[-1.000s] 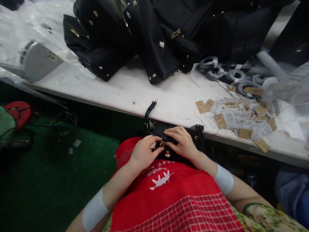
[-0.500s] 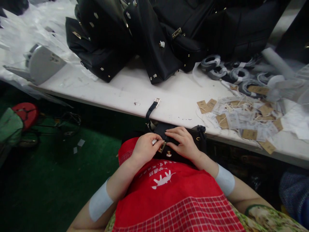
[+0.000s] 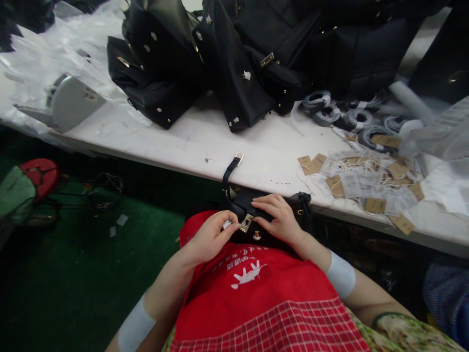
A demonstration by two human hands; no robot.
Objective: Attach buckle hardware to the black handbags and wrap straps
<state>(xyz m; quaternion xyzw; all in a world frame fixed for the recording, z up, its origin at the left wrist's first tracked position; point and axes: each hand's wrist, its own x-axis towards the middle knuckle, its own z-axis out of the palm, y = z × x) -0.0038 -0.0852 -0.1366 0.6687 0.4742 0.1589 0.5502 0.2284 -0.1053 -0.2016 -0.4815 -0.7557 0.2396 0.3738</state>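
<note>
A black handbag (image 3: pixel 244 199) lies in my lap against the table's front edge, its lower part hidden by the red apron. My right hand (image 3: pixel 280 219) holds the bag's flap strap, thumb near the gold clasp plate (image 3: pixel 246 223) at its end. Just left of that plate, my left hand (image 3: pixel 210 237) pinches a small crumpled white scrap (image 3: pixel 226 224) between thumb and fingers. A gold turn-lock post (image 3: pixel 257 235) with white wrapping sits on the bag front below the plate. The bag's thin strap (image 3: pixel 230 168) reaches onto the tabletop, ending in a gold buckle.
Several black handbags (image 3: pixel 234 73) are heaped along the back of the white table (image 3: pixel 183 142). On the right lie brown and white hang tags (image 3: pixel 375 205) and wrapped coiled straps (image 3: pixel 326 115). A grey tape dispenser (image 3: pixel 75 105) stands left. A red stool (image 3: pixel 42 176) is on the floor.
My left hand has drawn back left and slightly down from the clasp plate, with the white scrap in its fingers. More of the plate shows now. My right hand has stayed at the strap.
</note>
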